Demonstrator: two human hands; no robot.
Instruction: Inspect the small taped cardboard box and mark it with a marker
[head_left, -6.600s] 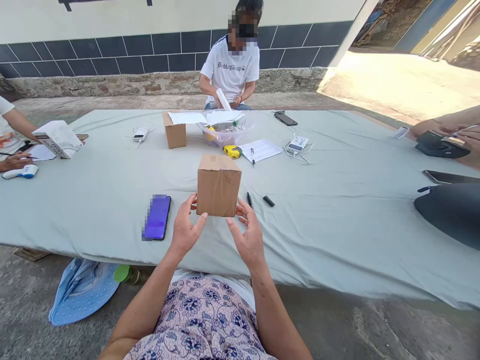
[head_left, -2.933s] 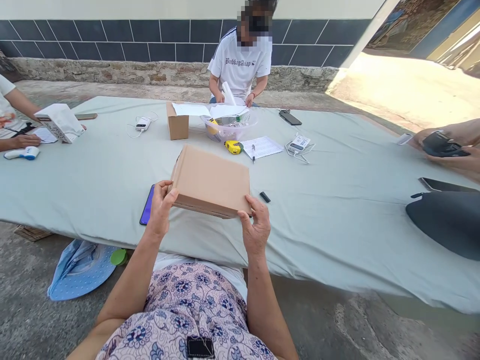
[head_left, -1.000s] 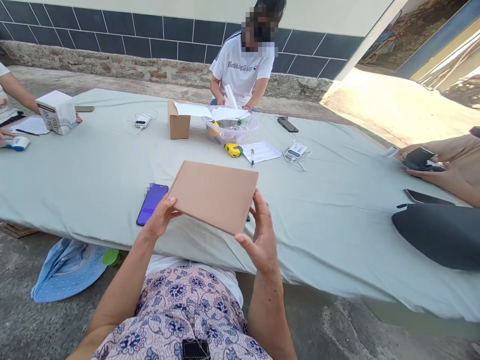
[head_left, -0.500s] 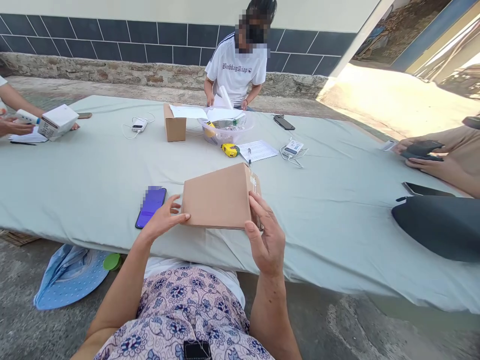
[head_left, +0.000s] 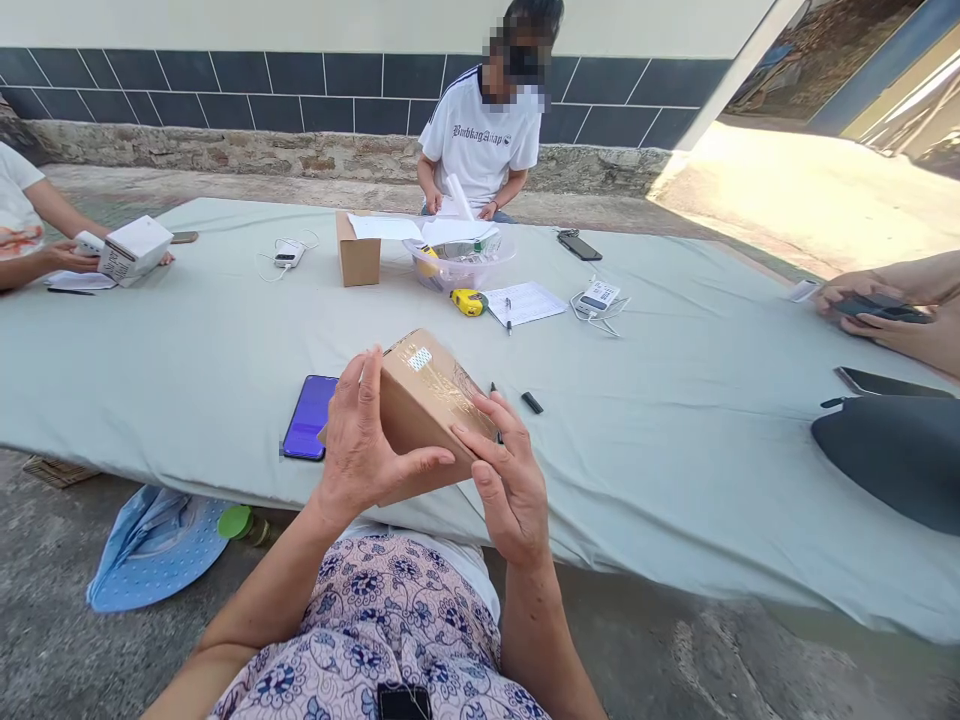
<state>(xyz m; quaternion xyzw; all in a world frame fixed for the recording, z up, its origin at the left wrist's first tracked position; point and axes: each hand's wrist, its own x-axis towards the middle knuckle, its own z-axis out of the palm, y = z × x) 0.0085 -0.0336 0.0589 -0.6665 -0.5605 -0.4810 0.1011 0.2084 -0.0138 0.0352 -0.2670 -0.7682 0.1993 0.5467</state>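
Remotely, I held the tilted cardboard box [head_left: 424, 405] between left grip [head_left: 356, 440] and right grip [head_left: 516, 485], both half-spread against it, seemingly for balance.

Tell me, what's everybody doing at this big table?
The camera wearer has a brown cardboard box, tilted, between the left hand and the right hand, near the edge of the table covered in pale grey-green cloth. A flat phone with a blue-purple screen lies partly hidden by the left hand. Across the table, a person in a white T-shirt sits behind a clear plastic basin.
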